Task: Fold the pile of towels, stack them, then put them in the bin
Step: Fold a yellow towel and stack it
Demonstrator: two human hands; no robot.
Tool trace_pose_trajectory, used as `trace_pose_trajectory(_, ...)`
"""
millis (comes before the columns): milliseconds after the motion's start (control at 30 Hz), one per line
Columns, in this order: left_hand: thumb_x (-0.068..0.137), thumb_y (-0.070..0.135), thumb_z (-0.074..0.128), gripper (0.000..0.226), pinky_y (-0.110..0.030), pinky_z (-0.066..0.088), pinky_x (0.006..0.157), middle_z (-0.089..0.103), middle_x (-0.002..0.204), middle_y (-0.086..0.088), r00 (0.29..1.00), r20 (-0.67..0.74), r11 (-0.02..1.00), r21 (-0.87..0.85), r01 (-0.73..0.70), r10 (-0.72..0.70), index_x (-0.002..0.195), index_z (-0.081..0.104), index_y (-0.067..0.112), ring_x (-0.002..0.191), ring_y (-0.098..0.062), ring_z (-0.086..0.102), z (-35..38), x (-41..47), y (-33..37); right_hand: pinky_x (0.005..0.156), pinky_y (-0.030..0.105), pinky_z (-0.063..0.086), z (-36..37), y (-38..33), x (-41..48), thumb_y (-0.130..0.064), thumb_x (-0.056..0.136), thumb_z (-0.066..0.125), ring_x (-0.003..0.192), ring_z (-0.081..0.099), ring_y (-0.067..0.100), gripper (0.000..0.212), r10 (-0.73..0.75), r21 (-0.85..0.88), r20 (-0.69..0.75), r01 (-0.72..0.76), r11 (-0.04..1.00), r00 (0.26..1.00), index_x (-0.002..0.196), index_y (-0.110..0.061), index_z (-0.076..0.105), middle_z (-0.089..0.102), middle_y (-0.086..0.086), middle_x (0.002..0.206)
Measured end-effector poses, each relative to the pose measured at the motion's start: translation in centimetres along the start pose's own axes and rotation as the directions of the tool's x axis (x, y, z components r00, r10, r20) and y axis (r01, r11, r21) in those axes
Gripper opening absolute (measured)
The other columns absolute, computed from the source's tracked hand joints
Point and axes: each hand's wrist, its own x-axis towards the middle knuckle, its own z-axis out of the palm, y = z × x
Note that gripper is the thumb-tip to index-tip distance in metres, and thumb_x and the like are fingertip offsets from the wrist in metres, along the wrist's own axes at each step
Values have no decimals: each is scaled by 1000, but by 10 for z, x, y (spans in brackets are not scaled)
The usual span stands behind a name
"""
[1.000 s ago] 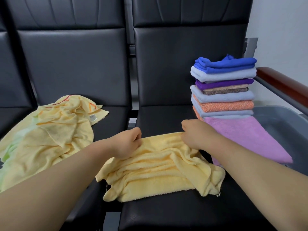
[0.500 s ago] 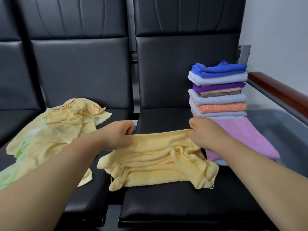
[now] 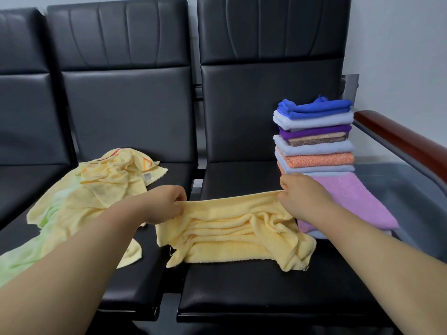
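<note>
Black padded seats in a row form the bench (image 3: 266,291), set against a pale wall (image 3: 399,44). On the right-hand seat lies a yellow towel (image 3: 232,235), bunched into loose lengthwise folds, with its near edge flat on the cushion. Both hands are set apart at its far edge. The left hand (image 3: 167,204) pinches the left corner, fingers curled under and thumb on top. The right hand (image 3: 304,197) pinches the right corner the same way, knuckles toward the camera. Between them the edge is lifted slightly off the seat and pulled nearly straight.

Just behind the right hand stands a stack of folded towels (image 3: 314,141) in blue, pale lilac, purple, brown and orange. It rests on a wider pink towel (image 3: 350,201) that spreads toward the camera. The right wrist covers the pink towel's near left corner.

On the left-hand seat lies an unfolded pile (image 3: 96,197) of yellow and pale green towels. The left forearm crosses its near part, and its lower end runs out of view.

A grey bin (image 3: 396,180) sits to the right of the stack below a wooden armrest (image 3: 399,141). Only part of its wall and inside shows. Whether the pink towel touches its rim cannot be made out.
</note>
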Motion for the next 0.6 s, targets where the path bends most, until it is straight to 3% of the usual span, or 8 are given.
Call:
trace_pose_trajectory(233,99,30,53,4,-32,49,74,60,101,4,999,31,999,52,-16,15,97,56,27,87,-14,58,5,-1,-5,55,32,31,1,0,-4,-15,94,52,68,45,17,25,10,-4,-6,-10,1000,1000,72,-19,39,51,-2,79)
trace_pose_trajectory(367,100,33,53,14,-31,42,67,58,91,2,1000,2,999,28,-25,25,90,47,24,75,-15,49,8,1,-9,54,31,28,2,1,-5,-14,93,53,68,44,15,26,10,1,-13,-10,1000,1000,71,-19,39,50,-3,79)
trace_pose_trajectory(600,100,45,57,34,-30,37,63,46,80,3,998,-57,987,-154,-44,36,87,39,20,69,-14,40,0,-3,-11,56,31,32,4,7,-4,-15,93,53,68,46,13,23,44,17,0,-44,999,999,74,-20,42,51,-4,79)
